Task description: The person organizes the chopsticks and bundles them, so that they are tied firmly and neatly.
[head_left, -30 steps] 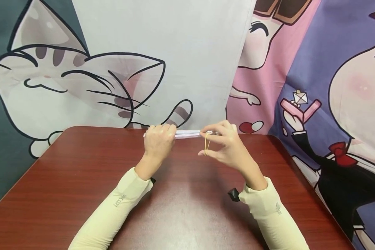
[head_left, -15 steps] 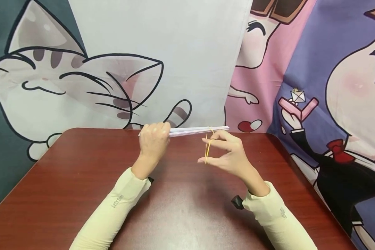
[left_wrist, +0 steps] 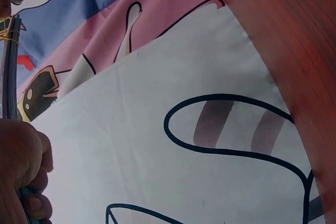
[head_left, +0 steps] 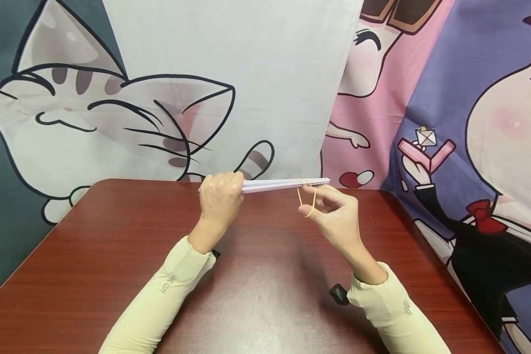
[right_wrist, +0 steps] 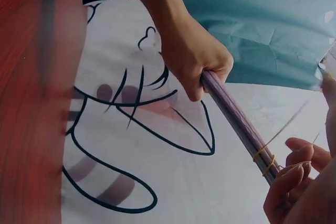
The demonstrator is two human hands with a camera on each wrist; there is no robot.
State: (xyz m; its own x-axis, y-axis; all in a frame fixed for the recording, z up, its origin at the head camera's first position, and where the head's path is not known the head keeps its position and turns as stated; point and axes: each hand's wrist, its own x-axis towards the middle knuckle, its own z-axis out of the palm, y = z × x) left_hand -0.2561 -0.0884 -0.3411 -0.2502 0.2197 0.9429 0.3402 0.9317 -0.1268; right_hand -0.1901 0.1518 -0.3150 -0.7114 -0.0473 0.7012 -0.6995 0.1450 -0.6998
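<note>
My left hand grips one end of a bundle of thin, pale sticks, held nearly level above the table. Near the bundle's free right end, a yellow rubber band is wound round the sticks, and a loop of it hangs below. My right hand holds that loop stretched, with the thumb hooked in it and the other fingers bent close to the sticks. From the right wrist, turns of band show round the bundle, while fingers partly cover its end. The left wrist view shows only part of the gripping hand.
Below both hands lies a reddish-brown table with rounded far corners. A cartoon-printed cloth hangs just behind its far edge. A small black device sits at the right sleeve's cuff.
The right hand has moved right and slightly down, uncovering the bundle's end. Its thumb and fingers, spread wide half a second ago, are now closer together. The left hand has shifted slightly left.
</note>
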